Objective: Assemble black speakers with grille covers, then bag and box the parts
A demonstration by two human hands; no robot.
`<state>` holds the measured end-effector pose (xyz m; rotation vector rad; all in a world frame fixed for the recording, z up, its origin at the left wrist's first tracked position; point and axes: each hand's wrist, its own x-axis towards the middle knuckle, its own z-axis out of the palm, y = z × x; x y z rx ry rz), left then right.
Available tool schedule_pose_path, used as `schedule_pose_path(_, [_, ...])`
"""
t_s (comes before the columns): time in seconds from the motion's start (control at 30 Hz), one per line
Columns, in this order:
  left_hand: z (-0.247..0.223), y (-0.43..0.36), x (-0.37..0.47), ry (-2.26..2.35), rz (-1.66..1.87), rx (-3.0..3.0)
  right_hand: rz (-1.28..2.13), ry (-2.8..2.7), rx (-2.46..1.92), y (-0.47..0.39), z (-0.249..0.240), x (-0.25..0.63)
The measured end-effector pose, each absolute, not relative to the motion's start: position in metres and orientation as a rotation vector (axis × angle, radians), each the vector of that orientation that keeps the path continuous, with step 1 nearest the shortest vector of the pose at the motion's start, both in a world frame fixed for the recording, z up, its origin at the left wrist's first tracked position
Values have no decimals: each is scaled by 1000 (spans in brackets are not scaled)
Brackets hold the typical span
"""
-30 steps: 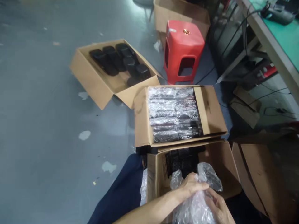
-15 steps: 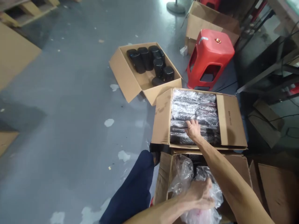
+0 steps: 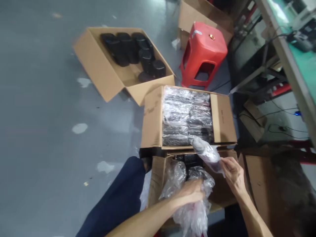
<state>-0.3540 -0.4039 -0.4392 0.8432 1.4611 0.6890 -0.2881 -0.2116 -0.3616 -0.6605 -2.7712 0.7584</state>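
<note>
My right hand (image 3: 233, 171) grips the end of a plastic-wrapped item (image 3: 207, 152), which hangs tilted over the near edge of the upper box. That cardboard box (image 3: 152, 123) holds rows of plastic-wrapped dark items (image 3: 177, 115). Nearer to me, my left hand (image 3: 195, 191) is among crumpled clear plastic bags (image 3: 195, 215) over a second open box (image 3: 156, 179); its fingers are blurred and partly hidden by plastic. A few black things (image 3: 190, 160) show inside that lower box.
An open carton (image 3: 98, 69) with several black containers (image 3: 123, 47) stands at the upper left. Behind the packed box is a red stool (image 3: 208, 42). A green-topped table (image 3: 303, 62) runs along the right, with cables under it. My knee is at lower left.
My right hand has left the rows in the upper box and moved toward me, now holding a wrapped item. My left hand remains at the plastic bags. The view has shifted right.
</note>
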Motion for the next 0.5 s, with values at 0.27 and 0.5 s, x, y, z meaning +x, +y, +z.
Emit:
schedule_pose_path(0.27, [-437, -400, -341, 1454, 382, 1020, 597, -2811, -1071, -198, -413, -182])
schedule_pose_path(0.5, [-435, -392, -342, 1429, 275, 1065, 583, -2833, -1245, -171, -450, -147])
